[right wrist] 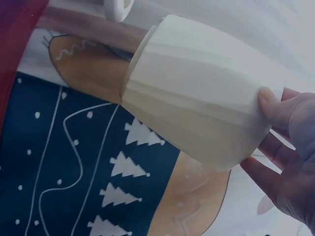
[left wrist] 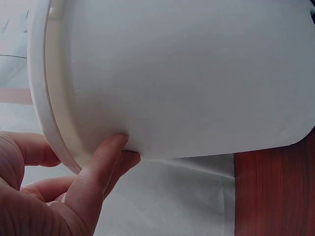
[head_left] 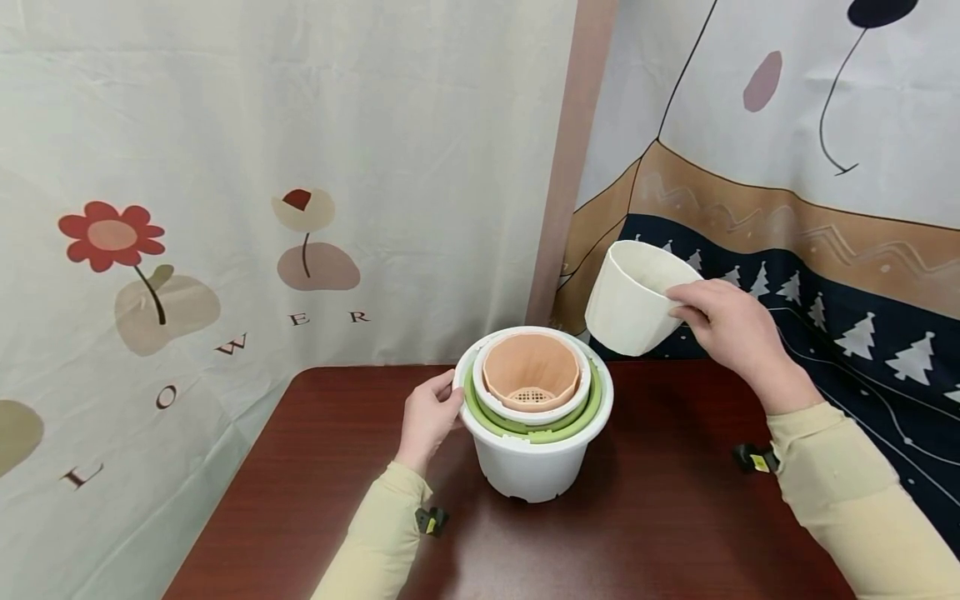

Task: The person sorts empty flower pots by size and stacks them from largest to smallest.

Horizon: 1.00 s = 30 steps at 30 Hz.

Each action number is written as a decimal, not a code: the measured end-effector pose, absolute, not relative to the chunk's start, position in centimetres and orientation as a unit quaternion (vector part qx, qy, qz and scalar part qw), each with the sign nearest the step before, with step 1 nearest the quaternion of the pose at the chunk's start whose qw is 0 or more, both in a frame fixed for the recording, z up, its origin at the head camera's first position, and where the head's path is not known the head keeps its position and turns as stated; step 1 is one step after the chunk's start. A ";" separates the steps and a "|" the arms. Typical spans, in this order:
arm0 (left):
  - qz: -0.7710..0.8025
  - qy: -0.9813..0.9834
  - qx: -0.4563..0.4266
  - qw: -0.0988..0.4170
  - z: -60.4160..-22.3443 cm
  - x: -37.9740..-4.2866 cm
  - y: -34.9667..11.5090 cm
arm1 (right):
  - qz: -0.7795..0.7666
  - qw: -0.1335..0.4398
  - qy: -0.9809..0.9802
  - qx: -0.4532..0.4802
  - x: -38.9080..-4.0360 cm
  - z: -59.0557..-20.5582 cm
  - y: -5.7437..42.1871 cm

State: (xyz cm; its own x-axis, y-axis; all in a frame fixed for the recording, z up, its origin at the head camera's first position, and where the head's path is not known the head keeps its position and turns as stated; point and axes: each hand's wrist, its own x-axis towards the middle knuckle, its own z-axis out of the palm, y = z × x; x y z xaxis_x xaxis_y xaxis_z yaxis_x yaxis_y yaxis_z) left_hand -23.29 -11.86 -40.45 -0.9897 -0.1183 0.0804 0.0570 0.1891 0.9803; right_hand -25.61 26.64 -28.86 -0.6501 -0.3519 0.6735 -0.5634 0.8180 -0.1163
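A large white plant pot (head_left: 529,468) stands upright on the table, with a green pot (head_left: 557,434), a smaller white pot and a peach pot (head_left: 529,360) nested inside it. Small drainage holes show in the peach pot's bottom. My left hand (head_left: 429,419) grips the large pot's rim at its left side, fingers against the outer wall (left wrist: 187,78) in the left wrist view. Up to the right, my right hand (head_left: 729,327) pinches the rim of a cream-white pot (head_left: 628,307), held tilted in the air. Faceted sides show on this pot in the right wrist view.
The dark red-brown table (head_left: 337,492) ends at a back edge just behind the nested pots. A pale curtain (head_left: 420,167) printed with flowers and letters hangs behind it. To the right hangs a cloth (head_left: 810,325) with white trees on dark blue.
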 end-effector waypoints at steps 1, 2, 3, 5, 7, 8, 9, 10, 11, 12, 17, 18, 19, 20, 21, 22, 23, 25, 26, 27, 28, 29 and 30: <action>-0.637 -0.767 0.020 0.069 -40.4 -23.3 -11.9 | 0.161 0.331 -0.894 0.258 -25.6 -28.7 26.5; -0.638 -0.766 0.021 0.069 -40.4 -23.3 -11.9 | 0.163 0.331 -0.892 0.260 -25.6 -28.6 26.3; -0.639 -0.765 0.020 0.069 -40.4 -23.2 -11.9 | 0.163 0.332 -0.891 0.263 -25.6 -28.4 26.2; -0.641 -0.764 0.020 0.070 -40.5 -23.2 -11.8 | 0.166 0.337 -0.886 0.272 -25.6 -28.2 25.8; -0.641 -0.764 0.019 0.071 -40.5 -23.2 -11.8 | 0.168 0.344 -0.879 0.282 -25.6 -28.0 25.5; -0.641 -0.764 0.019 0.071 -40.5 -23.2 -11.8 | 0.169 0.348 -0.876 0.288 -25.6 -28.0 25.3; -0.641 -0.764 0.019 0.072 -40.5 -23.2 -11.8 | 0.171 0.351 -0.873 0.293 -25.6 -27.9 25.1; -0.640 -0.765 0.019 0.072 -40.5 -23.1 -11.8 | 0.173 0.353 -0.870 0.298 -25.6 -27.8 24.9; -0.639 -0.765 0.019 0.072 -40.5 -23.1 -11.8 | 0.175 0.354 -0.868 0.302 -25.5 -27.8 24.7; -0.638 -0.766 0.019 0.073 -40.5 -23.1 -11.8 | 0.176 0.356 -0.865 0.307 -25.5 -27.7 24.5; -0.635 -0.769 0.020 0.074 -40.5 -23.1 -11.8 | 0.182 0.354 -0.858 0.325 -25.4 -27.5 23.5; -0.634 -0.769 0.020 0.074 -40.4 -23.1 -11.8 | 0.183 0.352 -0.857 0.327 -25.3 -27.4 23.3; -0.635 -0.769 0.019 0.074 -40.4 -23.1 -11.8 | 0.185 0.350 -0.857 0.329 -25.3 -27.4 23.1; -0.635 -0.768 0.019 0.074 -40.4 -23.1 -11.8 | 0.187 0.348 -0.857 0.332 -25.3 -27.3 22.9; -0.636 -0.768 0.020 0.074 -40.4 -23.1 -11.8 | 0.188 0.346 -0.856 0.335 -25.3 -27.3 22.7; -0.636 -0.768 0.020 0.074 -40.4 -23.1 -11.8 | 0.189 0.344 -0.855 0.338 -25.3 -27.2 22.6; -0.636 -0.768 0.020 0.074 -40.3 -23.1 -11.8 | 0.190 0.343 -0.854 0.342 -25.3 -27.1 22.4; -0.637 -0.767 0.020 0.073 -40.3 -23.1 -11.8 | 0.190 0.343 -0.851 0.350 -25.3 -27.1 22.1; -0.637 -0.767 0.020 0.072 -40.3 -23.1 -11.8 | 0.190 0.344 -0.849 0.354 -25.3 -27.0 21.9; -0.637 -0.767 0.021 0.072 -40.3 -23.1 -11.8 | 0.191 0.343 -0.847 0.357 -25.4 -27.0 21.7; -0.636 -0.768 0.021 0.072 -40.3 -23.1 -11.8 | 0.190 0.343 -0.846 0.360 -25.4 -27.0 21.6; -0.635 -0.769 0.021 0.072 -40.3 -23.1 -11.8 | 0.189 0.343 -0.846 0.363 -25.4 -27.0 21.4; -0.635 -0.769 0.022 0.072 -40.3 -23.2 -11.8 | 0.189 0.340 -0.846 0.365 -25.3 -27.0 21.2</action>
State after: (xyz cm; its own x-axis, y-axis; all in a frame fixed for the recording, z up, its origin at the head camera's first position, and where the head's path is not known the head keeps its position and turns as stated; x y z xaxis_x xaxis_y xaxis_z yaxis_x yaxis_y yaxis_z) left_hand -23.16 -11.77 -40.29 -0.9888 -0.1245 0.0825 0.0574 0.1930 0.9795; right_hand -25.33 21.24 -26.97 -0.5025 -0.4883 0.7135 -0.7461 0.6619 -0.0724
